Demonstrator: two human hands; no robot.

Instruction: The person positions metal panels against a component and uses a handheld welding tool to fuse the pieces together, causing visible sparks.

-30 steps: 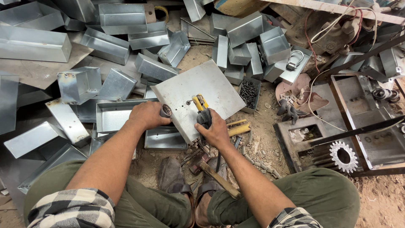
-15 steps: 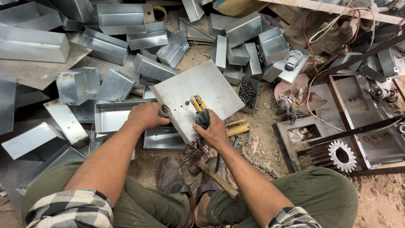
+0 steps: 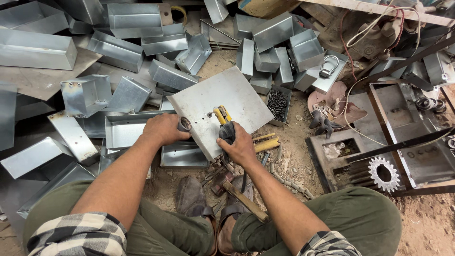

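Fingers of the right hand are curled shut around the dark grip of a yellow-handled hand tool, most likely a riveter or snips; its head is too small to tell for sure. The tool's nose rests on a flat grey sheet-metal plate, just beside a small hole near the plate's middle. The left hand is closed as well, its fingers wrapped about the plate's near-left corner and a small round dark part held against that edge.

The plate lies tilted, propped over a shallow metal tray, in front of the person's knees, above a dirt floor strewn with folded metal boxes.

Judging from this, the work in hand is fastening or piercing at the hole, with the plate steadied and the tool lined up. Any next move would call for the left hand to hold the plate firm so it does not pivot on the tray, and for the tool to sit square on the hole before it is squeezed.

A wooden-handled hammer lies between the person's feet, and a toothed gear lies well apart on the right.
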